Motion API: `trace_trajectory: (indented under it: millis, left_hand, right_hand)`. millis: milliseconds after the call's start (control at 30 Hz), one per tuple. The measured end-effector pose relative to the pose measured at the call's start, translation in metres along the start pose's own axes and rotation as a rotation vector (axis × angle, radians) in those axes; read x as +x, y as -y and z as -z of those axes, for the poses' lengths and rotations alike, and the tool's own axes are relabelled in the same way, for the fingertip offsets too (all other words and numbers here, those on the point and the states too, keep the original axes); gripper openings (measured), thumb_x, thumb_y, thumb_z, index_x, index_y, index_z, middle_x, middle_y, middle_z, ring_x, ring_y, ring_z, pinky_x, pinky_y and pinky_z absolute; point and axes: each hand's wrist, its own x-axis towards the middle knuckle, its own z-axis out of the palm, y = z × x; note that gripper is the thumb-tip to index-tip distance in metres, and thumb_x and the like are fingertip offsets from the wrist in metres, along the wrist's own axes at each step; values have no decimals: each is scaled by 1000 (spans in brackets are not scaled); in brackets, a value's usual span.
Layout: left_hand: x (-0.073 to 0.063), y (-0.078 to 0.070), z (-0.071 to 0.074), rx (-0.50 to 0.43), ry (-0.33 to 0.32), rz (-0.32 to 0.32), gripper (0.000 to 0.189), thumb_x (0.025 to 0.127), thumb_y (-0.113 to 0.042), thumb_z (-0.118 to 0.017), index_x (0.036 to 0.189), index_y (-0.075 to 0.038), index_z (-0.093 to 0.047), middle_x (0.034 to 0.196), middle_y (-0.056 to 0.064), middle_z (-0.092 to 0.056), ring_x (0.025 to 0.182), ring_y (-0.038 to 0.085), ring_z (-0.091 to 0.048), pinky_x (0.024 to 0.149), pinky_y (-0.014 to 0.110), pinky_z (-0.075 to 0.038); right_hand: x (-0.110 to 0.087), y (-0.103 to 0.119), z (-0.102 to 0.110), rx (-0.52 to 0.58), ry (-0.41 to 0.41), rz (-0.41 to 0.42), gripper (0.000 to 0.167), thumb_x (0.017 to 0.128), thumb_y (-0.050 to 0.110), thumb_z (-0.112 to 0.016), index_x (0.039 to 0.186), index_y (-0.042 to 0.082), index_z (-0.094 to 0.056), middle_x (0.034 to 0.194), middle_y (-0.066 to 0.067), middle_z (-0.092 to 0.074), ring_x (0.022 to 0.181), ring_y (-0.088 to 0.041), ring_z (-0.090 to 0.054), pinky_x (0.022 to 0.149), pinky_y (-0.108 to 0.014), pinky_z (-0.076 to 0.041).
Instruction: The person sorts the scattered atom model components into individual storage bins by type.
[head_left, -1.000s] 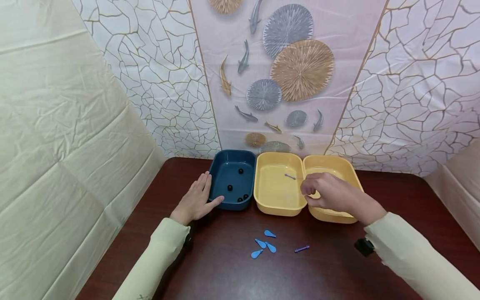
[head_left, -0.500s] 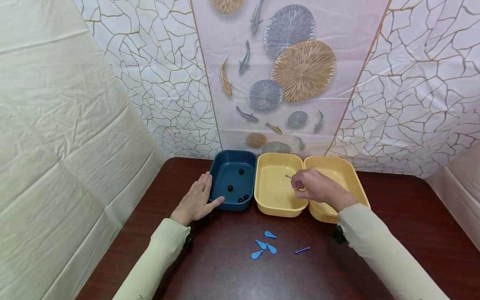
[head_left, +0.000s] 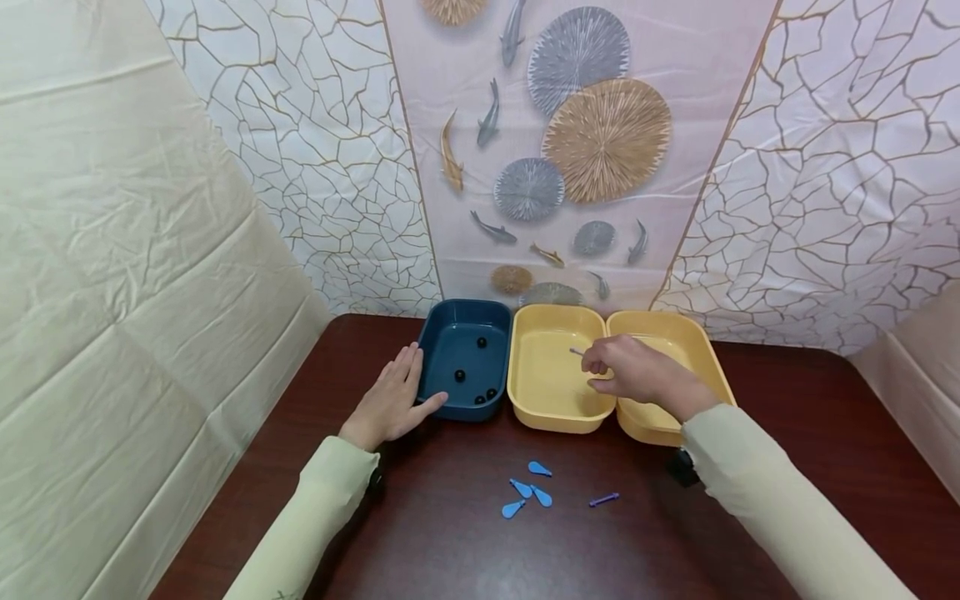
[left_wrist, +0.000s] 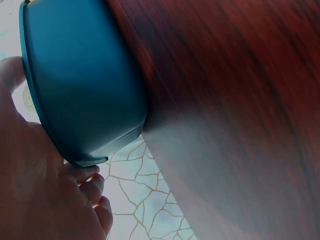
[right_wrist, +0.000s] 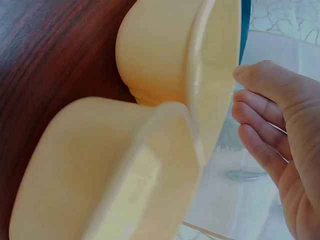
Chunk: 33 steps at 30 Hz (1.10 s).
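Note:
My left hand point(head_left: 390, 394) rests on the left rim of the blue bin point(head_left: 427, 321), its fingers straight along the outside and its thumb over the near corner. Several small black balls point(head_left: 460, 376) lie in that bin. Over the middle yellow bin point(head_left: 558, 422) hovers my right hand point(head_left: 636, 372), fingers loosely bent and thumb apart from them, with nothing visible between. A thin purple rod point(head_left: 576, 351) with knobbed ends lies in the bin, partly hidden by the fingers. In the right wrist view the hand point(right_wrist: 295, 120) is beside the yellow rims.
Several blue teardrop-shaped pieces point(head_left: 542, 496) lie on the dark wooden table point(head_left: 465, 550), in front of the bins. To their right is another purple rod point(head_left: 603, 499). A second yellow bin point(head_left: 708, 358) stands at the right, under my right forearm. Patterned cloth point(head_left: 600, 275) hangs behind the table.
My right hand has moved left from between the two yellow bins to over the middle one, and its thumb and fingers have parted a little. The left hand stays put.

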Motion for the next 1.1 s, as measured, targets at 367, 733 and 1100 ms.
trace_trajectory:
  millis: [367, 733, 1100]
  left_hand:
    - [0, 1, -1, 2, 2, 4, 98, 104, -62, -50, 168, 2, -11, 178, 19, -8, 166, 41, -10, 134, 58, -16]
    - [2, 1, -1, -8, -1, 5, 98, 104, -61, -50, 168, 3, -11, 178, 19, -8, 166, 41, -9, 134, 57, -14]
    - [1, 0, -1, -8, -7, 0, 98, 104, -61, -49, 168, 3, -11, 178, 19, -8, 166, 40, -10, 134, 57, -15]
  right_hand:
    - [-30, 26, 27, -71, 10, 96, 15, 85, 3, -83, 98, 9, -79, 94, 0, -76, 85, -13, -70, 75, -34, -62]
    - [-64, 37, 19, -34, 4, 220, 17, 85, 5, -84, 98, 13, -78, 91, 8, -71, 83, -7, -66, 72, -26, -59]
    - [-90, 40, -22, 21, 33, 272, 19, 81, 7, -86, 95, 12, -74, 87, 7, -67, 78, -2, -61, 66, -18, -53]
